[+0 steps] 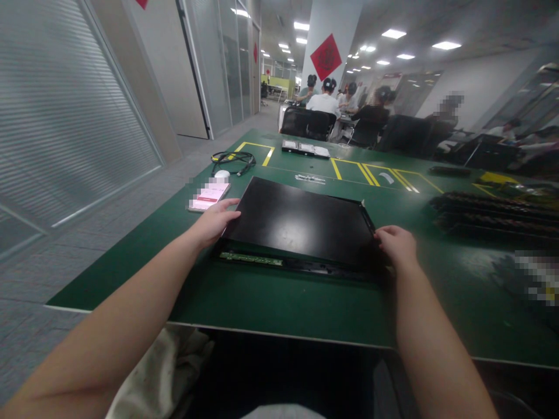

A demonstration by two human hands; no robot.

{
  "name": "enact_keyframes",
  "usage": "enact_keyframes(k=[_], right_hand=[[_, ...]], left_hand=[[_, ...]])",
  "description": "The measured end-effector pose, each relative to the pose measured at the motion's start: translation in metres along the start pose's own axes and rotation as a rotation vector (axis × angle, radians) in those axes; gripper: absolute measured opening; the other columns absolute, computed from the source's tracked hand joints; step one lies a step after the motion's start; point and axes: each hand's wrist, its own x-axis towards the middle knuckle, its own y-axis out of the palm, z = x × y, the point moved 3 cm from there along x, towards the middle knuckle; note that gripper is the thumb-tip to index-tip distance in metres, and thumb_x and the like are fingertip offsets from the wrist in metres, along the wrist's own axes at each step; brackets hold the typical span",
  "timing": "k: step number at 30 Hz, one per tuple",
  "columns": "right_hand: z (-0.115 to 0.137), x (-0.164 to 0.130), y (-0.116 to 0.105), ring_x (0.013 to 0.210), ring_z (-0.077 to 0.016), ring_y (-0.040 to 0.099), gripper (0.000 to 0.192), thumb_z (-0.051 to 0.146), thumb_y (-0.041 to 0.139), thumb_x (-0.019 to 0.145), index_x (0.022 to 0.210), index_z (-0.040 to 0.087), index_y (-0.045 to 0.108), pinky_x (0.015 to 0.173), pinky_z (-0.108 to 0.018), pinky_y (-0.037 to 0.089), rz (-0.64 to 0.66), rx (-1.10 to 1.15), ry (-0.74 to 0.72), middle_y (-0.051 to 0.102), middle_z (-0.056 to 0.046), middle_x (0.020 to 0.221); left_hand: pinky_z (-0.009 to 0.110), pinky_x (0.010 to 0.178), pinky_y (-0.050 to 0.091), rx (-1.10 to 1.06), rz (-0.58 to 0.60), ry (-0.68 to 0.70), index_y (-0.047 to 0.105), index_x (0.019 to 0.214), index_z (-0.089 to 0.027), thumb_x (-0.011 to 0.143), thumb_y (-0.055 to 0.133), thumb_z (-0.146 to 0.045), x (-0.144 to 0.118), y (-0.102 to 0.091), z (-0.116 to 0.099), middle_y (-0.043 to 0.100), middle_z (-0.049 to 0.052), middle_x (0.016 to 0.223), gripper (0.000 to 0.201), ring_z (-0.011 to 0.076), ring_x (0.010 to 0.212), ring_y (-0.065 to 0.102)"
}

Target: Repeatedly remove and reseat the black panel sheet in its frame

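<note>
A dark glossy flat display panel (301,221) lies before me, a green circuit strip (251,258) and a black frame edge (323,268) showing along its near side. At its left edge is my left hand (217,220), thumb and fingers closed on the rim. On the opposite side, my right hand (396,245) pinches the right edge, where a thin black border strip (368,216) runs along the panel. The undersides of both grips are hidden.
The panel is over a green table (279,308). Around it are a phone (208,195), a white mouse (222,174), a coiled black cable (236,162), white-topped parts (305,148) and stacked dark strips (493,215). Several people sit beyond, near black chairs (305,123).
</note>
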Motion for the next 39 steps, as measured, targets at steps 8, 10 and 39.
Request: enact_keyframes(k=[8, 10, 39], right_hand=[[-0.001, 0.002, 0.001, 0.065, -0.0223, 0.064, 0.019, 0.032, 0.063, 0.066, 0.075, 0.021, 0.075, 0.068, -0.035, 0.048, 0.004, -0.009, 0.011, 0.069, -0.005, 0.066], [-0.002, 0.002, 0.001, 0.065, -0.0222, 0.064, 0.019, 0.033, 0.063, 0.065, 0.075, 0.021, 0.075, 0.068, -0.035, 0.048, 0.004, -0.009, 0.01, 0.07, -0.005, 0.068], [0.006, -0.008, -0.003, 0.057, -0.0198, 0.058, 0.019, 0.028, 0.062, 0.063, 0.076, 0.02, 0.074, 0.06, -0.033, 0.048, -0.01, 0.071, 0.098, 0.064, -0.003, 0.059]], left_hand=[[0.04, 0.09, 0.06, 0.051, -0.067, 0.119, 0.079, 0.103, -0.015, 0.06, 0.087, -0.018, 0.008, -0.011, 0.004, 0.08, 0.013, 0.105, 0.044, 0.0293, 0.104, 0.073], [0.044, 0.099, 0.056, 0.081, -0.052, 0.155, 0.079, 0.101, -0.015, 0.055, 0.09, -0.022, 0.011, -0.013, 0.005, 0.079, 0.013, 0.108, 0.048, 0.0317, 0.11, 0.071], [0.047, 0.121, 0.035, 0.594, -0.099, 0.242, 0.078, 0.086, -0.019, 0.06, 0.082, -0.031, 0.018, -0.013, 0.013, 0.062, 0.015, 0.147, 0.029, 0.0411, 0.141, 0.052]])
